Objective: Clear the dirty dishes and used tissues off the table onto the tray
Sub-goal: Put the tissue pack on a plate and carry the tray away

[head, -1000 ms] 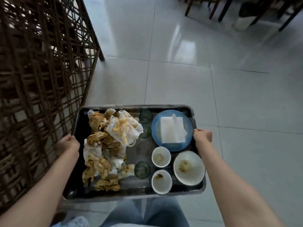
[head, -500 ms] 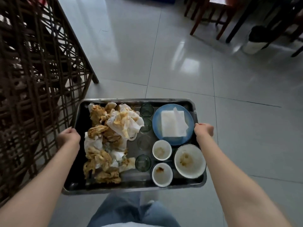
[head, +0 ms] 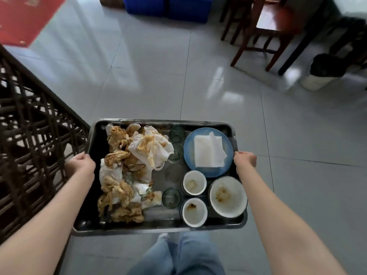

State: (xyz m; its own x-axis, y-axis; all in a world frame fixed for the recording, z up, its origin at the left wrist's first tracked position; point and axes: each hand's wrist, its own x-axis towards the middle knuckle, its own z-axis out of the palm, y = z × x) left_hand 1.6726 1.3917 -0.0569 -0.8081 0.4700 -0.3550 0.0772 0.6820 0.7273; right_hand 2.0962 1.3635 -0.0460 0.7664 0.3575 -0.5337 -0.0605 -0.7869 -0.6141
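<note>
I judge the loading done and the carrying under way: my left hand and right hand each curl round a side rim of the rectangular steel tray, held level over the grey tiled floor. Just inside my left hand lies the heap of stained crumpled tissues; just inside my right sit the round blue plate and soiled white bowls. Next I must keep the tray flat, or the small clear glasses between the two may slide.

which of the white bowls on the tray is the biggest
The white bowl at the tray's near right corner, just below the blue plate. The two small bowls to its left are clearly narrower.
</note>
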